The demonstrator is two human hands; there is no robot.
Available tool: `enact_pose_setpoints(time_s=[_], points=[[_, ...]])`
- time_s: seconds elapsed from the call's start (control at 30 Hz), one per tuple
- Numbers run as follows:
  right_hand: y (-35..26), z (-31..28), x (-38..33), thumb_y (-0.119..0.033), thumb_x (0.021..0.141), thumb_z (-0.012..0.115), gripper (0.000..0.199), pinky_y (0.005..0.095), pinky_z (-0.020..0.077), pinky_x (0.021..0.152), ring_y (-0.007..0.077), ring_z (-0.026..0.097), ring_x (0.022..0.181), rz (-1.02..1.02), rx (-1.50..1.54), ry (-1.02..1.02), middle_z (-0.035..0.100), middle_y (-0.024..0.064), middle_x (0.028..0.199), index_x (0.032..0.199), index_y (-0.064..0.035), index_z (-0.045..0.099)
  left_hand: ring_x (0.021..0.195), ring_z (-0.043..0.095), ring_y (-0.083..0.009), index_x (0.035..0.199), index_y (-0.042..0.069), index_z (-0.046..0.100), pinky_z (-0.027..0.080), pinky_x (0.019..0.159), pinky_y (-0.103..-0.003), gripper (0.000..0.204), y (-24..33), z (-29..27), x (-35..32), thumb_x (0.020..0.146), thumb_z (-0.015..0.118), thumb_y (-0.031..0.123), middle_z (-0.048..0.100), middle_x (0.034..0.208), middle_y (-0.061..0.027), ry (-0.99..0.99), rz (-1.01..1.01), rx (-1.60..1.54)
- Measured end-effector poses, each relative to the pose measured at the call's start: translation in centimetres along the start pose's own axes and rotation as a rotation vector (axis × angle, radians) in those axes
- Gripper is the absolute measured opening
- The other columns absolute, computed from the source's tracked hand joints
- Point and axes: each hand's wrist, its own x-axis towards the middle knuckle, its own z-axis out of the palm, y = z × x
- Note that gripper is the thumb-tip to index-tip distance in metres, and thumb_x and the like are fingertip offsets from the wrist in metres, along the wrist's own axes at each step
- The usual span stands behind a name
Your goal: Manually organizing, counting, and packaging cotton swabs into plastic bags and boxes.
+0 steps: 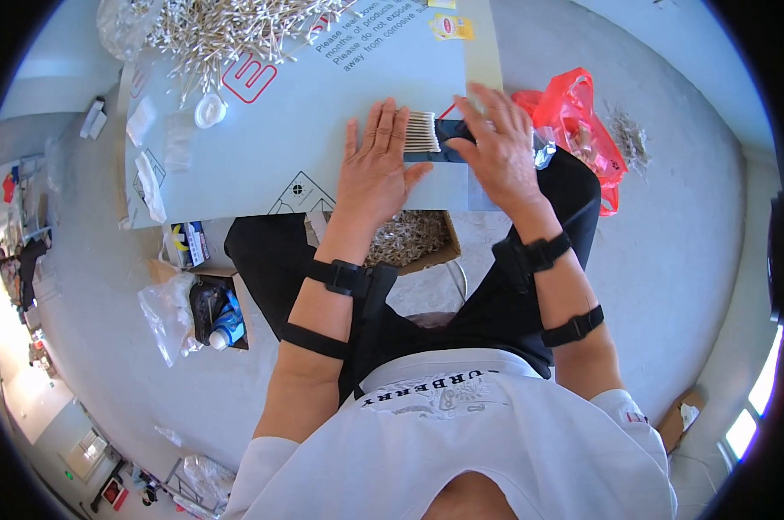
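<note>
A neat row of cotton swabs lies side by side on a dark strip near the table's front edge. My left hand rests flat at the left end of the row, fingers stretched out and thumb apart, covering part of the swabs. At the strip's right end is my right hand, its fingers spread and slightly blurred; nothing shows in its grasp. Whether its fingertips touch the strip I cannot tell. A large loose heap of cotton swabs lies at the far left of the table.
A round white container sits below the heap, near clear plastic pieces. Yellow packets lie at the far right. Under the table edge stands a cardboard box of small pieces. A red plastic bag hangs at the right.
</note>
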Motion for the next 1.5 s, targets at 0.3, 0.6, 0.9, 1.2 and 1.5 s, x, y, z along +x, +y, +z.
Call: enact_pose_setpoints(time_s=[0.3,0.6,0.9,1.2,1.5], points=[[5.0,0.9,-6.1,-0.044,0.093,0.058,0.069,0.0564,0.0150,0.116,0.0358,0.019,0.147,0.288,-0.028,-0.163,0.016,0.0157,0.160,0.153,-0.0263,0.029,0.149,0.017,-0.0298,0.153,0.006,0.021,0.013,0.120,-0.050,0.083,2.3,0.7,0.3,0.092,0.055,0.050,0.019,0.160,-0.0148,0.041,-0.027,0.006],[4.7,1.4,-6.1,-0.037,0.092,0.062,0.069,0.0459,0.0257,0.115,0.0406,0.029,0.141,0.309,0.167,-0.098,0.022,0.0216,0.157,0.152,-0.0224,0.031,0.149,0.016,-0.0283,0.152,0.002,0.023,0.011,0.120,-0.050,0.085,6.2,1.9,0.8,0.091,0.058,0.048,0.018,0.161,-0.0158,0.047,-0.050,-0.051],[4.4,1.2,-6.2,-0.036,0.092,0.063,0.068,0.0453,0.0296,0.113,0.0410,0.034,0.138,0.324,0.166,-0.093,0.025,0.0227,0.155,0.151,-0.0213,0.033,0.150,0.014,-0.0283,0.152,0.001,0.023,0.010,0.120,-0.049,0.085,7.4,2.1,0.6,0.090,0.061,0.044,0.017,0.161,-0.0163,0.011,-0.027,-0.056],[4.7,1.0,-5.9,-0.034,0.094,0.060,0.063,0.0462,0.0297,0.113,0.0429,0.034,0.137,0.334,0.221,-0.092,0.027,0.0231,0.153,0.150,-0.0212,0.034,0.149,0.016,-0.0307,0.153,0.002,0.021,0.010,0.120,-0.050,0.082,8.7,2.8,1.5,0.091,0.061,0.038,0.018,0.160,-0.0182,0.051,-0.004,-0.135],[7.5,2.4,-5.2,-0.044,0.100,0.051,0.049,0.0214,0.0468,0.066,0.0054,0.059,0.083,1.039,1.416,0.245,0.065,0.0013,0.105,0.132,-0.0072,0.058,0.142,0.031,-0.0320,0.146,-0.002,0.035,0.026,0.116,-0.040,0.052,6.5,3.0,4.0,0.104,0.041,0.029,0.032,0.154,-0.0191,0.397,-0.111,-0.912]])
